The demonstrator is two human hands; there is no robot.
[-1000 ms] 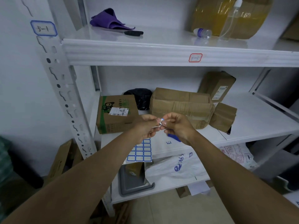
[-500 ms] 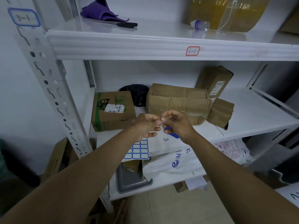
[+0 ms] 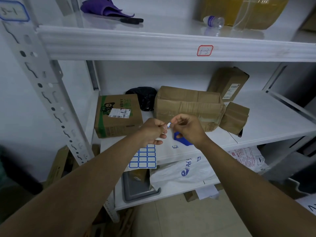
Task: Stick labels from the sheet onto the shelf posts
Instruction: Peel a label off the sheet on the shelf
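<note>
My left hand (image 3: 152,130) grips the label sheet (image 3: 143,157), which hangs below it. Both hands pinch one small label (image 3: 168,124) between them, my right hand (image 3: 188,128) fingertips curled on it. Beyond stands the shelf post (image 3: 42,82).

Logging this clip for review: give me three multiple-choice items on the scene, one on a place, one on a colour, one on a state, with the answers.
1. Where does the purple cloth lie?
A. top shelf
B. middle shelf
C. floor

2. What colour borders the label on the top shelf's front edge?
A. blue
B. red
C. green

3. What are both hands doing?
A. hanging idle
B. pressing a post
C. pinching a small label between them

Answers:
1 A, the cloth sits by a black-handled tool on the top shelf.
2 B, its outline is red.
3 C, the left hand and right hand meet on the small label, and the sheet hangs under the left hand.
</note>
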